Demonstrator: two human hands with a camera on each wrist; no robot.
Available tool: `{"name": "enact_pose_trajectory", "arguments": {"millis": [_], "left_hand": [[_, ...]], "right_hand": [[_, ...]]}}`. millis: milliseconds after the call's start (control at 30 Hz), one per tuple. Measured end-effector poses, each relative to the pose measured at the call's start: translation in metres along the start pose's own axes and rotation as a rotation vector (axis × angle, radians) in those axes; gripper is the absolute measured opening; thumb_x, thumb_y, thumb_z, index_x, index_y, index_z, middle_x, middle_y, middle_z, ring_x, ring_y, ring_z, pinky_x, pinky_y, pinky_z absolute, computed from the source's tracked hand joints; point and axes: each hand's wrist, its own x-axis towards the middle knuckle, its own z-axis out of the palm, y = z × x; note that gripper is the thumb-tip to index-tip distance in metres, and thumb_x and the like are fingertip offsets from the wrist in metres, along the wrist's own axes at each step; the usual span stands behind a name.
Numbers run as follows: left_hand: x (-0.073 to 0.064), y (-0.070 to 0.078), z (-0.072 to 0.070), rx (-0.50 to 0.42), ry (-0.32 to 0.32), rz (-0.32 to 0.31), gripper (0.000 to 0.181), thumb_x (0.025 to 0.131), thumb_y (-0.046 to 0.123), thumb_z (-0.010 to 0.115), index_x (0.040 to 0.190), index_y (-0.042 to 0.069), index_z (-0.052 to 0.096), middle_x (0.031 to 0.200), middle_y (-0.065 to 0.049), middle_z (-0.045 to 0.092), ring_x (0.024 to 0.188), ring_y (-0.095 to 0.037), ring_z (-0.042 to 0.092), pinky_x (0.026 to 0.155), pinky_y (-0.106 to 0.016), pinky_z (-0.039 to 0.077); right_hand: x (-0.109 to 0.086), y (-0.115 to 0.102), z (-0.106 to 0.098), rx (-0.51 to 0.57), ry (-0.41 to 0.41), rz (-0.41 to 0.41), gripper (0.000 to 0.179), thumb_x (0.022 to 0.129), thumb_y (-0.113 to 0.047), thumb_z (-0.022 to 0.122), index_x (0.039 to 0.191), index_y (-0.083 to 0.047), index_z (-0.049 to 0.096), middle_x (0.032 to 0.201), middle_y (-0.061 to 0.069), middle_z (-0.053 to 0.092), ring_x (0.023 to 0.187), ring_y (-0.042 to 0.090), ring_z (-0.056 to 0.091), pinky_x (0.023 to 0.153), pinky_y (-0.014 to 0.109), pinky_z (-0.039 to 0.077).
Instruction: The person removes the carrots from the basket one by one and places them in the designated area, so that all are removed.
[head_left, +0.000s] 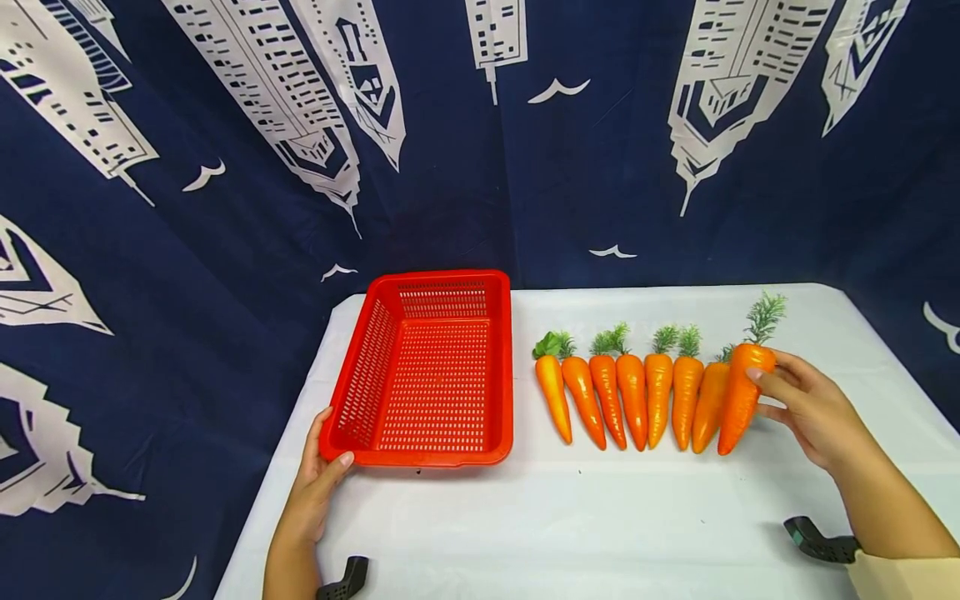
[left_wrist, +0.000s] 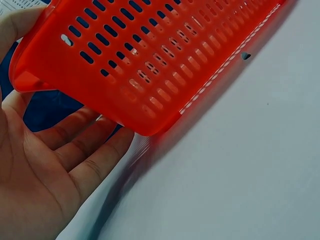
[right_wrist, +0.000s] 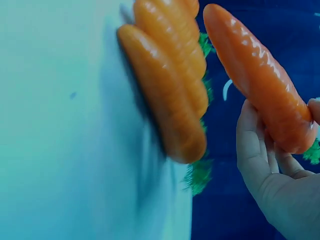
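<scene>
My left hand (head_left: 312, 483) grips the near left corner of a red plastic basket (head_left: 504, 375), thumb on the rim and fingers along the outside. In the left wrist view, the fingers (left_wrist: 95, 172) reach beneath the slotted basket wall (left_wrist: 125, 65). The basket holds nothing. At the right end of a row of carrots (head_left: 658, 400), my right hand (head_left: 813, 408) pinches an orange carrot (head_left: 742, 400) with a green top. The right wrist view shows this carrot (right_wrist: 260, 80) raised off the table, apart from the carrots lying there (right_wrist: 165, 100).
Both basket and carrots are on a white-covered table (head_left: 600, 525). The row lies just right of the basket, tips toward me, green tops at the back. A dark blue curtain (head_left: 465, 208) with white building prints hangs behind the table and down its left side.
</scene>
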Motion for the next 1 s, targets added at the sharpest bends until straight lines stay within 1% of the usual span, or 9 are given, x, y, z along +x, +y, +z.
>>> {"name": "enact_pose_trajectory", "arguments": {"millis": [200,400,467,533,567,633,800,900,1000], "left_hand": [[0.002,0.000,0.001,-0.003,-0.001,-0.008,0.078,0.098,0.003,0.054,0.161,0.028,0.016,0.164,-0.006,0.017,0.136,-0.006,0.040,0.101,-0.014,0.045],[0.003,0.000,0.001,-0.003,0.006,-0.015,0.078,0.097,0.005,0.055,0.161,0.029,0.016,0.164,-0.006,0.017,0.136,-0.006,0.041,0.101,-0.014,0.045],[0.003,0.000,0.002,-0.003,0.007,-0.016,0.078,0.097,0.005,0.055,0.161,0.029,0.016,0.164,-0.006,0.017,0.136,-0.006,0.041,0.101,-0.014,0.046],[0.002,0.000,0.002,-0.002,0.007,-0.015,0.078,0.097,0.005,0.054,0.161,0.029,0.016,0.164,-0.006,0.017,0.135,-0.006,0.041,0.100,-0.014,0.046],[0.002,0.000,0.003,-0.001,0.009,-0.014,0.077,0.097,0.005,0.054,0.161,0.029,0.016,0.164,-0.006,0.017,0.135,-0.006,0.041,0.100,-0.014,0.046],[0.002,0.000,0.003,0.002,0.012,-0.012,0.077,0.098,0.005,0.054,0.161,0.028,0.016,0.164,-0.005,0.018,0.135,-0.006,0.041,0.100,-0.014,0.046],[0.002,0.001,0.003,0.005,0.014,-0.007,0.077,0.098,0.005,0.054,0.161,0.028,0.017,0.163,-0.005,0.019,0.134,-0.005,0.042,0.100,-0.014,0.046],[0.001,0.001,0.003,0.004,0.014,-0.005,0.077,0.098,0.005,0.054,0.161,0.028,0.017,0.163,-0.005,0.018,0.134,-0.005,0.042,0.100,-0.014,0.046],[0.000,0.001,0.003,0.004,0.018,-0.010,0.077,0.098,0.005,0.054,0.161,0.029,0.017,0.164,-0.005,0.018,0.135,-0.005,0.042,0.100,-0.014,0.046]], "right_hand": [[-0.001,0.015,-0.016,0.052,0.009,0.063,0.026,0.104,-0.008,0.052,0.122,-0.026,0.049,0.104,-0.016,0.066,0.090,0.002,0.066,0.071,0.023,0.060],[0.000,0.024,-0.023,-0.001,0.059,0.148,0.030,0.102,-0.008,0.056,0.121,-0.024,0.041,0.096,-0.016,0.062,0.084,0.003,0.066,0.069,0.025,0.060],[0.000,0.025,-0.025,-0.068,0.065,0.179,0.040,0.102,-0.010,0.057,0.136,-0.013,0.036,0.095,-0.017,0.059,0.083,0.002,0.065,0.070,0.025,0.061],[0.001,0.025,-0.026,-0.156,0.063,0.210,0.060,0.102,-0.013,0.057,0.150,0.001,0.022,0.096,-0.017,0.056,0.083,0.001,0.065,0.071,0.026,0.061],[0.002,0.025,-0.027,-0.208,0.058,0.224,0.070,0.103,-0.015,0.056,0.153,0.009,0.013,0.097,-0.016,0.055,0.083,-0.001,0.065,0.072,0.026,0.061],[0.003,0.025,-0.027,-0.294,0.044,0.245,0.085,0.103,-0.018,0.055,0.150,0.019,-0.006,0.099,-0.013,0.053,0.083,-0.002,0.064,0.074,0.026,0.061],[0.007,0.027,-0.027,-0.391,0.010,0.279,0.088,0.104,-0.019,0.054,0.149,0.022,-0.010,0.112,0.010,0.051,0.083,-0.001,0.066,0.077,0.027,0.061],[0.008,0.028,-0.026,-0.429,-0.003,0.292,0.088,0.104,-0.021,0.055,0.148,0.022,-0.008,0.123,0.028,0.046,0.083,-0.002,0.066,0.079,0.027,0.061],[0.009,0.027,-0.026,-0.473,-0.009,0.312,0.090,0.104,-0.026,0.055,0.149,0.022,-0.006,0.131,0.040,0.038,0.082,-0.006,0.064,0.078,0.026,0.061]]}}
